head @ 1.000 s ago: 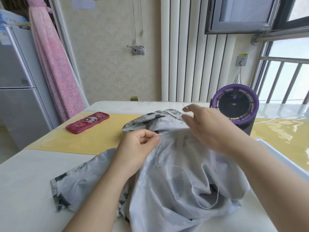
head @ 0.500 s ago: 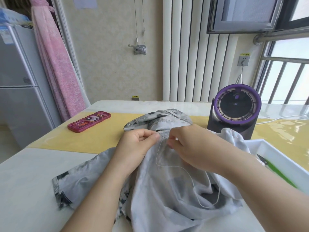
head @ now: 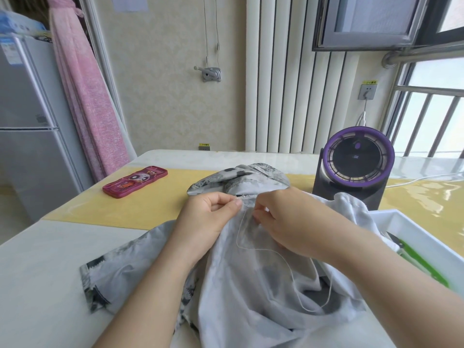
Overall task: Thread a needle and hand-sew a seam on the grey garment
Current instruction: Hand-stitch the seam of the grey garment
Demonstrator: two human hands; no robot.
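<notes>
The grey garment (head: 251,292) lies bunched on the table in front of me, its patterned side showing at the back and left. My left hand (head: 211,217) pinches a fold of the cloth at the seam between thumb and forefinger. My right hand (head: 281,219) is right beside it, fingers curled and pinching at the same seam; the needle itself is too small to make out. A white thread (head: 288,267) runs from the seam down in a loose loop over the cloth.
A pink case (head: 135,181) lies on the yellow mat (head: 150,207) at the left. A purple-ringed fan (head: 356,162) stands at the back right. A white tray (head: 431,247) with a green item sits at the right edge. A fridge stands far left.
My right hand came down from a raised position near the fan to the seam beside my left hand. The thread loop has slackened onto the cloth.
</notes>
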